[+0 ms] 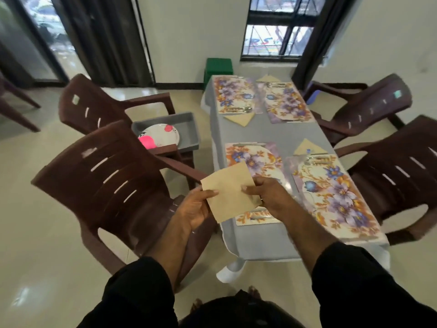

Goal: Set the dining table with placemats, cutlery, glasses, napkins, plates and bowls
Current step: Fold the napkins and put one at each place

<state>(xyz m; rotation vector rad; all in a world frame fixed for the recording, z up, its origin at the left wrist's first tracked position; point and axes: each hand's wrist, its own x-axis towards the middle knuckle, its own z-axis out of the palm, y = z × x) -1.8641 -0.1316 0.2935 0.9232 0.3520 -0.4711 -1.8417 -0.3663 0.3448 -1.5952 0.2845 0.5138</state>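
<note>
Surface (272, 136) beyond the fingers carries four floral placemats; three folded napkins already lie beside theirs. The near-left placemat (256, 159), directly past the fingertips, has cutlery but no napkin yet. Grey tub (186, 129) up-left of the fingers holds plates (not yet distributed). Beige napkin (228, 191) is held in air between both hands: left hand (196, 208) pinches its left edge, right hand (266, 194) pinches its right edge. Step judged: napkin folding. Next: fold to a triangle, lay beside the near-left placemat.
</note>
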